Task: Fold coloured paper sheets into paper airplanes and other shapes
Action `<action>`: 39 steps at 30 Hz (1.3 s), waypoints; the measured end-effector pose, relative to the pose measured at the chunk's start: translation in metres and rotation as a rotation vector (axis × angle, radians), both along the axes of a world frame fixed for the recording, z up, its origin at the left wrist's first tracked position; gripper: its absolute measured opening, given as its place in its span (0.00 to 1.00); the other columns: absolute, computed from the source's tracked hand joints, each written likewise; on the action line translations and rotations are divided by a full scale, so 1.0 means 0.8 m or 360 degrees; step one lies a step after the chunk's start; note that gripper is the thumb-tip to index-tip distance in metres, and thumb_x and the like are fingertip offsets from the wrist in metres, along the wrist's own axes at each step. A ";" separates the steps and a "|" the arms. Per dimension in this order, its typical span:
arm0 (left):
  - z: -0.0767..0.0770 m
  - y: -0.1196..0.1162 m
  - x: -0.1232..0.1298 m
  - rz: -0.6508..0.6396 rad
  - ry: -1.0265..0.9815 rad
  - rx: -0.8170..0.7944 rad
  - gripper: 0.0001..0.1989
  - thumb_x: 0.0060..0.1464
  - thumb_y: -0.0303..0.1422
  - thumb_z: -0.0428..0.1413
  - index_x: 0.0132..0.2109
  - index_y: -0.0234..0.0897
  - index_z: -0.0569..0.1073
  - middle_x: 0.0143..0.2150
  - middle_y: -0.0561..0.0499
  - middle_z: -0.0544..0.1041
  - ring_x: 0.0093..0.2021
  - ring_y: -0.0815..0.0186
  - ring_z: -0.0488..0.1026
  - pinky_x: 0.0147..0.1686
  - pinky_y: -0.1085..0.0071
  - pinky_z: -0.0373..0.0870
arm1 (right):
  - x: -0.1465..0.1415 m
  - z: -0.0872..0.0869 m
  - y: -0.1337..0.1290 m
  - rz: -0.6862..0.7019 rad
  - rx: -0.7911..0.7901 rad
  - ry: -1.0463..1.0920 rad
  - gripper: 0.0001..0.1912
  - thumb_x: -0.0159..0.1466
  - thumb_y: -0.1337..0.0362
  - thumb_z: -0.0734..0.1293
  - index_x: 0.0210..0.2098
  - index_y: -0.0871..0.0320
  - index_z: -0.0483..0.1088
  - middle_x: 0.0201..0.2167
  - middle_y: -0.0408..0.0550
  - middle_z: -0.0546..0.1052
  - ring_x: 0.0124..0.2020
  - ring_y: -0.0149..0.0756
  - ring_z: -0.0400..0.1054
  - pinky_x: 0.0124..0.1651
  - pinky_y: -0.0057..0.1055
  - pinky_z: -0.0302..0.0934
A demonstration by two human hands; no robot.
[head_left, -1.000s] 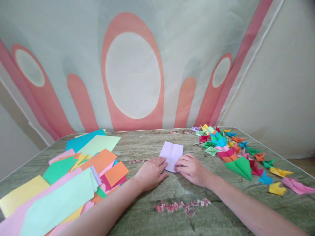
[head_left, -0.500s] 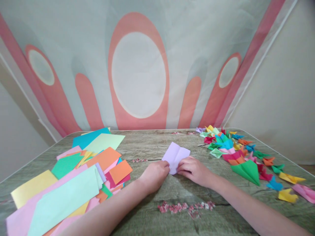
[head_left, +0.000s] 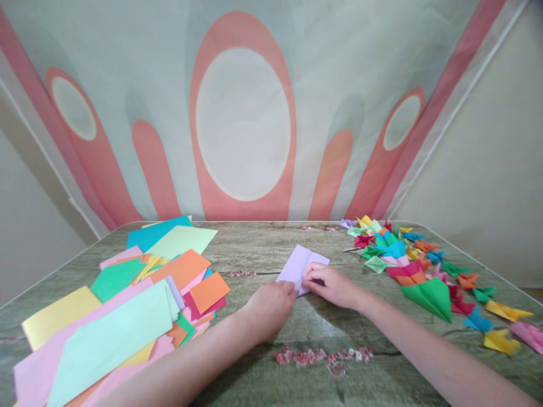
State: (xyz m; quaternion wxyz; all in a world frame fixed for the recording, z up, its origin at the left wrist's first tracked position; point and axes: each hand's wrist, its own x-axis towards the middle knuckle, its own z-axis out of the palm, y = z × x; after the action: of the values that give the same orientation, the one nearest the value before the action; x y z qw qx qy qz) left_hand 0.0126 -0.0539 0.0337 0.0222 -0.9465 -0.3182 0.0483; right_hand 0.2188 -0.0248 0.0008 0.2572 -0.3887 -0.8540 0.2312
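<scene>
A small lavender paper [head_left: 297,263] with a lengthwise crease lies on the wood-patterned table [head_left: 254,243], in the middle of the view. On its near left edge rests my left hand [head_left: 271,305], fingers curled together over the paper's lower corner. My right hand [head_left: 333,284] pinches the paper's right side between thumb and index finger, near the crease. The near right part of the sheet is folded inward, partly hidden by the fingers.
Coloured paper sheets [head_left: 114,333] are piled at the left, partly under my left forearm. Several small folded paper shapes [head_left: 428,294] are spread along the right side. A patterned cloth [head_left: 161,68] hangs behind the table.
My right hand has moved slightly left over the paper, and the near right part is now folded in toward the crease. The whole view has shifted a little.
</scene>
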 end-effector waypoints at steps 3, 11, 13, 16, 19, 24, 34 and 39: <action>0.003 0.000 -0.001 -0.0015 -0.0001 -0.0001 0.14 0.53 0.22 0.45 0.46 0.31 0.68 0.39 0.43 0.72 0.43 0.60 0.70 0.44 0.64 0.68 | 0.000 -0.015 0.002 -0.0168 -0.0027 0.0115 0.11 0.61 0.61 0.64 0.24 0.58 0.68 0.29 0.45 0.70 0.31 0.32 0.65 0.36 0.30 0.59; -0.003 -0.027 0.016 0.0273 -0.0027 0.0079 0.21 0.55 0.22 0.44 0.56 0.27 0.61 0.43 0.40 0.72 0.42 0.59 0.71 0.39 0.63 0.71 | 0.001 -0.024 0.001 -0.0292 0.0023 0.0173 0.10 0.58 0.61 0.66 0.24 0.58 0.67 0.30 0.45 0.69 0.32 0.33 0.64 0.37 0.31 0.59; -0.012 -0.034 0.023 0.0340 -0.0020 0.0125 0.21 0.56 0.23 0.43 0.57 0.27 0.60 0.45 0.38 0.71 0.44 0.58 0.70 0.39 0.63 0.71 | 0.001 -0.025 0.000 -0.0303 0.0039 0.0172 0.09 0.58 0.61 0.66 0.24 0.58 0.67 0.30 0.45 0.69 0.32 0.33 0.64 0.37 0.31 0.58; -0.024 -0.042 0.030 0.0402 -0.0013 0.0207 0.22 0.56 0.23 0.43 0.57 0.25 0.61 0.50 0.35 0.69 0.49 0.56 0.67 0.42 0.62 0.70 | 0.000 -0.027 0.000 -0.0324 0.0062 0.0169 0.09 0.58 0.62 0.67 0.24 0.58 0.66 0.30 0.45 0.69 0.32 0.33 0.64 0.38 0.31 0.59; -0.031 -0.046 0.033 0.0415 -0.0017 0.0268 0.22 0.56 0.24 0.44 0.58 0.24 0.61 0.54 0.33 0.66 0.52 0.55 0.65 0.45 0.62 0.68 | -0.001 -0.027 0.000 -0.0344 0.0083 0.0169 0.09 0.57 0.63 0.67 0.23 0.58 0.65 0.30 0.45 0.68 0.32 0.33 0.64 0.38 0.31 0.59; -0.033 -0.046 0.031 0.0375 -0.0020 0.0327 0.22 0.55 0.24 0.44 0.57 0.23 0.62 0.52 0.34 0.67 0.51 0.55 0.65 0.44 0.62 0.68 | -0.002 -0.025 0.000 -0.0355 0.0077 0.0163 0.09 0.57 0.63 0.67 0.23 0.58 0.64 0.30 0.45 0.68 0.32 0.32 0.63 0.38 0.31 0.58; -0.035 -0.047 0.032 0.0364 -0.0029 0.0363 0.21 0.55 0.24 0.45 0.56 0.23 0.62 0.52 0.33 0.67 0.51 0.55 0.65 0.44 0.62 0.67 | -0.003 -0.026 0.000 -0.0395 0.0087 0.0165 0.09 0.56 0.63 0.67 0.23 0.58 0.65 0.29 0.45 0.68 0.31 0.33 0.63 0.37 0.31 0.59; -0.031 -0.047 0.032 0.0365 -0.0029 0.0325 0.21 0.55 0.24 0.45 0.56 0.23 0.62 0.53 0.32 0.67 0.52 0.54 0.65 0.44 0.61 0.67 | -0.003 -0.026 0.001 -0.0387 0.0087 0.0178 0.09 0.56 0.62 0.67 0.23 0.58 0.65 0.29 0.45 0.68 0.31 0.33 0.63 0.37 0.32 0.59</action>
State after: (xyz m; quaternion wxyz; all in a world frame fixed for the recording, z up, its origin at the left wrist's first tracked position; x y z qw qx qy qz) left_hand 0.0385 -0.0914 0.0085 0.1098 -0.8972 -0.4277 0.0092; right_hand 0.2163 -0.0240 -0.0201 0.3409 -0.4686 -0.7909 0.1964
